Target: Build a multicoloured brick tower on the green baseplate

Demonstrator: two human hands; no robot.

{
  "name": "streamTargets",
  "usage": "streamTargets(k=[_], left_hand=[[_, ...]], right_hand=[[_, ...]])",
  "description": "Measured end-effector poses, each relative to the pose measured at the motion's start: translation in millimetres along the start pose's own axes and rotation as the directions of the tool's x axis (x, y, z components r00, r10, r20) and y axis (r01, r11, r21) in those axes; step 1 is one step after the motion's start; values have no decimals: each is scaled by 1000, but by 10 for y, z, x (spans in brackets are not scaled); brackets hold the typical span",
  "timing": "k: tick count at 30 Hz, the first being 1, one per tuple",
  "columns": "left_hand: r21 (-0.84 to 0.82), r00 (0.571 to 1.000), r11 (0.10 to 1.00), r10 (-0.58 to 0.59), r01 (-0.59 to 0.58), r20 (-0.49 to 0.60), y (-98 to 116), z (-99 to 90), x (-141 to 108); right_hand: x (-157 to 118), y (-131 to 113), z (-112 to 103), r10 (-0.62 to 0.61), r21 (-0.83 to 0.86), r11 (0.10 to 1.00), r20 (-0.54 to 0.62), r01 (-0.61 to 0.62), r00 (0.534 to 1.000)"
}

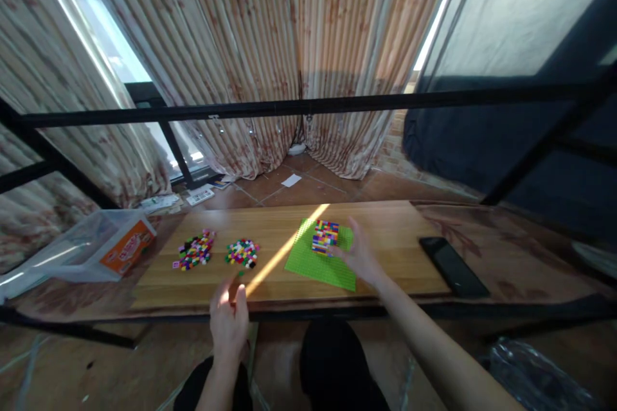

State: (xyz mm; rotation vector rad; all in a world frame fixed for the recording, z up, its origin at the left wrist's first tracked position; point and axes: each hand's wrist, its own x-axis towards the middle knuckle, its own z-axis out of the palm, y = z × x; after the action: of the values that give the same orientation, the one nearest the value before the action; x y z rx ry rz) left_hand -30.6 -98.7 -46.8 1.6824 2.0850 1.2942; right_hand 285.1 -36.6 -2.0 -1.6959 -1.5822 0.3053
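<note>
A block-shaped build of many coloured bricks (325, 236) stands on a green studded baseplate (315, 270). At its right side is my right hand (357, 253), thumb and fingers spread apart, the thumb near the build's lower right edge. My left hand (229, 318) is at the table's front edge, left of the baseplate, with thumb and fingers apart and nothing visible between them. Just beyond it lies a small green brick (240, 274). Two piles of loose small bricks lie further left, one nearer the middle (242, 253) and a larger one (196, 250).
A clear plastic bin with an orange label (128, 250) sits left of the wooden board (385, 225). On the right lies a black phone (453, 266). A dark metal rail (289, 108) crosses behind the table, with curtains beyond.
</note>
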Motion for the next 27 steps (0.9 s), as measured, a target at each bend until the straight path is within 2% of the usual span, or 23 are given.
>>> streamTargets(k=[2, 4, 8, 12, 17, 22, 27], left_hand=[[-9, 1000, 1000, -11, 11, -5, 47, -42, -267], [-22, 1000, 1000, -7, 7, -4, 95, -77, -510], [-42, 998, 999, 27, -24, 63, 202, -158, -859], [-45, 992, 999, 33, -28, 125, 297, -277, -1024], [-43, 992, 999, -5, 10, 126, 363, -394, -1103], [-56, 989, 998, -26, 35, 146, 412, -389, -1127], [-63, 977, 997, -21, 36, 211, 481, -332, -1085]], right_hand=[[117, 59, 113, -43, 27, 999, 115, 41, 992], [209, 48, 198, -69, 66, 996, 171, 58, 983], [303, 23, 205, -122, 156, 984, 264, 83, 957], [300, 20, 183, -211, 255, 959, 338, 127, 917], [245, -59, 292, -285, 296, 941, 438, 163, 853], [146, -7, 342, -270, 310, 940, 423, 142, 865], [-139, 317, 319, -156, 292, 955, 323, 58, 933]])
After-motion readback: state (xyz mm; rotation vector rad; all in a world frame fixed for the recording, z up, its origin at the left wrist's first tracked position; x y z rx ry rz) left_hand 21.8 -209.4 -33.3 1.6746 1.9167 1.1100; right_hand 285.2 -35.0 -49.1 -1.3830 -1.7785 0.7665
